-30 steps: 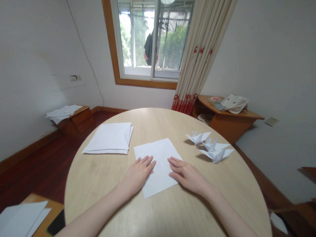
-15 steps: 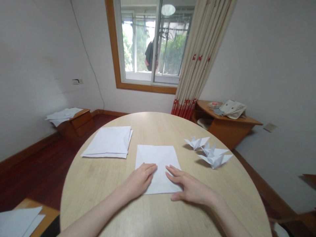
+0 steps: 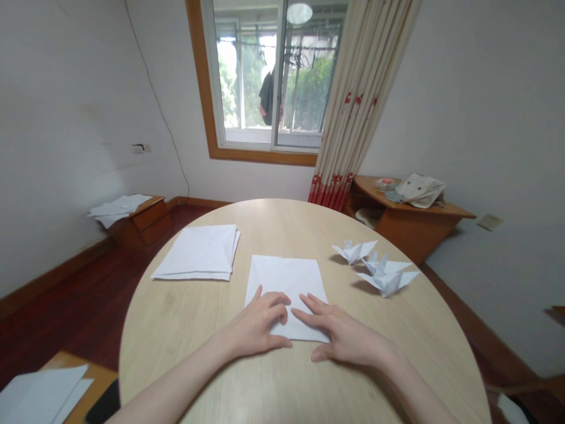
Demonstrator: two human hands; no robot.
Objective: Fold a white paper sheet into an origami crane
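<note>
A white square sheet of paper (image 3: 286, 280) with faint crease lines lies flat on the round wooden table (image 3: 273, 377) in front of me. My left hand (image 3: 258, 321) rests on its near left part, fingers bent and fingertips pressing the sheet. My right hand (image 3: 342, 335) lies palm down on the near right part, fingers stretched toward the left hand. Both hands touch the sheet near its front edge and hold nothing.
A stack of white sheets (image 3: 196, 253) lies at the table's left. Three folded paper birds (image 3: 382, 271) sit at the right. Beyond are a window, a curtain (image 3: 353, 118), a corner shelf with a bag (image 3: 417, 191), and a low cabinet with papers (image 3: 128, 212).
The sheet has turned from slanted to square with the table's front edge. My hands have drawn closer together, and the left fingers have curled from flat to bent.
</note>
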